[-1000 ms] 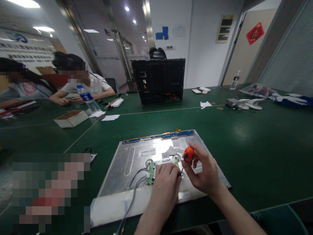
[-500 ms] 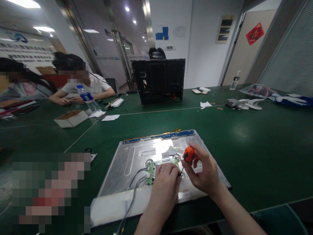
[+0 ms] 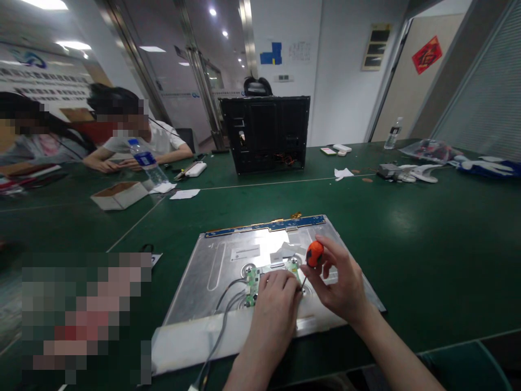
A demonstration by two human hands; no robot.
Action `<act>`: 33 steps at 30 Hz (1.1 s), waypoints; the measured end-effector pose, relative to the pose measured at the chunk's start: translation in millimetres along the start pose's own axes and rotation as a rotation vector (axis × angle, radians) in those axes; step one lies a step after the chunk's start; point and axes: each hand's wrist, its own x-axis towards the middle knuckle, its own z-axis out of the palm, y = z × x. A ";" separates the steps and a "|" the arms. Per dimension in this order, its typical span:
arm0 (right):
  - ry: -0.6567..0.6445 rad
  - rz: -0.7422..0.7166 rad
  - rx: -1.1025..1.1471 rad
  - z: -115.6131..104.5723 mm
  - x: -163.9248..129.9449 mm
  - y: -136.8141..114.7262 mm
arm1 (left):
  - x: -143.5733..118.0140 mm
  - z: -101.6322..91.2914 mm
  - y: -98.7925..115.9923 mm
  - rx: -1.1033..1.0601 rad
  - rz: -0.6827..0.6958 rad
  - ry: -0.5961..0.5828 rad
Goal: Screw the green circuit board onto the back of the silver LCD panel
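Note:
A screwdriver with an orange and black handle (image 3: 315, 254) is held by the fingers of my right hand (image 3: 344, 285), its thin shaft slanting down to the right edge of a green circuit board (image 3: 251, 276). My left hand (image 3: 278, 298) lies over that board with fingers bent and close together; its fingertips are beside the screwdriver's tip, and what they grip is hidden. The board sits on the back of a flat metal display panel (image 3: 199, 288). Grey and black cables (image 3: 223, 320) run from the board's left side toward me.
A white strip (image 3: 183, 347) covers the panel's near edge; a blue circuit strip (image 3: 268, 225) lines its far edge. Beyond stand a black display housing (image 3: 268, 136), an open box (image 3: 120, 196) and a water bottle (image 3: 148, 163). Gloves (image 3: 411, 172) lie at right. Two people sit at left.
The orange handle has turned slightly in my right fingers, while the shaft's tip stays at the board's edge. My left hand keeps its place. The view has shifted very slightly.

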 end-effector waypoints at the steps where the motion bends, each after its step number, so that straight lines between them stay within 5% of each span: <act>1: 0.001 -0.003 0.000 0.2 0.0 0.3 | -0.1 0.4 0.0 0.001 -0.001 0.004; 12: -0.059 0.012 0.032 -1.4 -1.6 -0.4 | 0.6 -0.5 0.9 -0.024 -0.001 -0.003; 33: 0.033 -0.007 0.021 0.4 -2.9 -0.6 | -0.3 -1.2 0.7 -0.056 -0.027 -0.005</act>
